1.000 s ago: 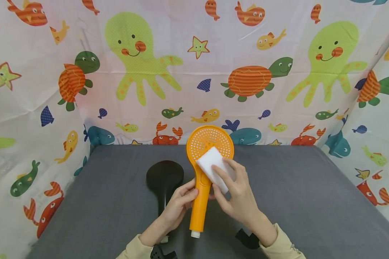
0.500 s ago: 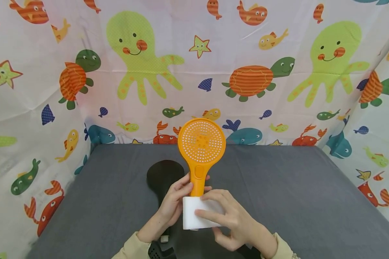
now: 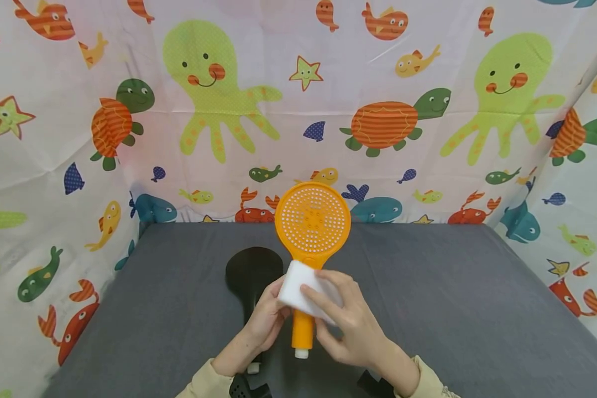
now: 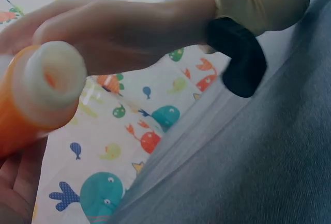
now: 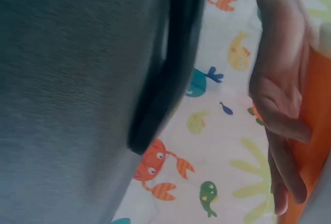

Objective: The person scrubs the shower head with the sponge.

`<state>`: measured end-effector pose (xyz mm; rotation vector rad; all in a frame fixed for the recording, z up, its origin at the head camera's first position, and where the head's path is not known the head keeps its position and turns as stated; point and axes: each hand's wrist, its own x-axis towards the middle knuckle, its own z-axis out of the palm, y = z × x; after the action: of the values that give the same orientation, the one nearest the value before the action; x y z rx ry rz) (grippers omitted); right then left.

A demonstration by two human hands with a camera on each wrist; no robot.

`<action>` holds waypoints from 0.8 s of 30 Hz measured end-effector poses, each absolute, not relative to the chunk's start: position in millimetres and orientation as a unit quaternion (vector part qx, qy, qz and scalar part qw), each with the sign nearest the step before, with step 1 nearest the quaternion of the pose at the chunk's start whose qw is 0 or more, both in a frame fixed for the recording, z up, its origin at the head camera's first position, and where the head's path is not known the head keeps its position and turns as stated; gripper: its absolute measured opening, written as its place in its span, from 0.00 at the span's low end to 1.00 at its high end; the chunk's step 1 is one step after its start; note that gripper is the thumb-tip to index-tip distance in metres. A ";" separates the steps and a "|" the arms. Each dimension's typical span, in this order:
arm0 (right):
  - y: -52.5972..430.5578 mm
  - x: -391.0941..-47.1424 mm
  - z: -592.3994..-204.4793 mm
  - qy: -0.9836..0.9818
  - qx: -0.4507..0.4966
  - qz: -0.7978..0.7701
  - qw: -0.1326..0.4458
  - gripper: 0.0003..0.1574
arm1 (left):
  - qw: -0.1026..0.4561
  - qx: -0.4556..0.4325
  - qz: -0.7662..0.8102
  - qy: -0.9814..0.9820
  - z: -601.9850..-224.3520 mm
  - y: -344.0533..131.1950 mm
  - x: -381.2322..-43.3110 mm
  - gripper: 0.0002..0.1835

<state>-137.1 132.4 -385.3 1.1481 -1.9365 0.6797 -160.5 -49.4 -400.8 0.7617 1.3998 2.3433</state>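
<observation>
An orange shower head (image 3: 312, 218) is held up above the table, its round perforated face toward the head camera. My left hand (image 3: 265, 323) grips its handle from the left; some of those fingers are hidden behind the handle and sponge. With my right hand (image 3: 355, 320) I pinch a white sponge (image 3: 298, 287), which covers the upper handle just below the round face. The white hollow end (image 4: 56, 74) of the handle looms large in the left wrist view. In the right wrist view the orange handle (image 5: 316, 100) runs along the right edge, beside my left fingers.
A black shower head (image 3: 254, 271) lies on the grey cloth-covered table (image 3: 453, 304), left of and partly behind my left hand. A curtain (image 3: 298, 121) printed with sea animals rises behind the table and at both sides.
The sponge in my right hand goes from the round face down to the lower handle, then back up to the upper handle. The shower head shifts slightly up and left, then stays nearly in place.
</observation>
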 end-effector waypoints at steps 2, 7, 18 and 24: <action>133.2 -133.6 -387.5 -0.729 0.511 0.257 0.375 0.25 | 0.157 0.290 0.825 0.460 -399.8 -49.5 -161.0 0.21; 136.7 -133.9 -389.5 -0.655 0.625 0.195 0.377 0.26 | 0.178 0.338 0.841 0.384 -398.6 -49.0 -161.8 0.22; 131.4 -145.7 -383.6 -0.711 0.488 0.253 0.439 0.22 | 0.207 0.341 0.854 0.334 -399.8 -50.4 -156.1 0.21; 132.8 -135.1 -388.7 -0.670 0.589 0.245 0.379 0.23 | 0.184 0.321 0.864 0.341 -398.6 -51.5 -159.6 0.16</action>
<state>-135.1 132.8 -388.7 1.5048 -1.7120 0.6256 -159.6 -51.5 -398.6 0.9066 0.9618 2.4367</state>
